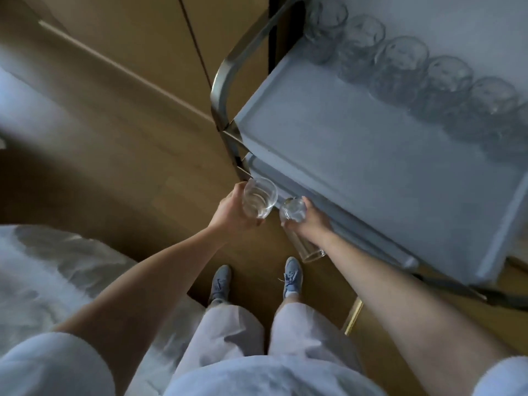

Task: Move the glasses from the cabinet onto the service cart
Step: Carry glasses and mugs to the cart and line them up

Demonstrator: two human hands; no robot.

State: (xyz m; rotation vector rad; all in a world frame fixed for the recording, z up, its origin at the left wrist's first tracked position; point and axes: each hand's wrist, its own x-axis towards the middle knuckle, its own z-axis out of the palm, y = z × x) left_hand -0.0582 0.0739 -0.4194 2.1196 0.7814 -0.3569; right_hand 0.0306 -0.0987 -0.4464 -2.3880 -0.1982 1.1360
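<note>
My left hand point(228, 212) grips a clear glass point(259, 200) upright, its mouth facing up. My right hand point(310, 220) grips a second clear glass point(297, 224) that is tilted, base up and mouth pointing down toward the floor. Both hands hang over the wooden floor just in front of the near left corner of the grey service cart point(357, 155). Several glasses point(405, 64) stand in a row along the far side of the cart's top tray.
The cart's metal handle point(228, 72) rises at its left end, with a lower shelf point(343, 221) showing beneath the top tray. Wooden cabinet doors point(137, 38) stand behind. A white bed point(43, 267) lies to the left. My feet point(254, 278) stand on the floor below.
</note>
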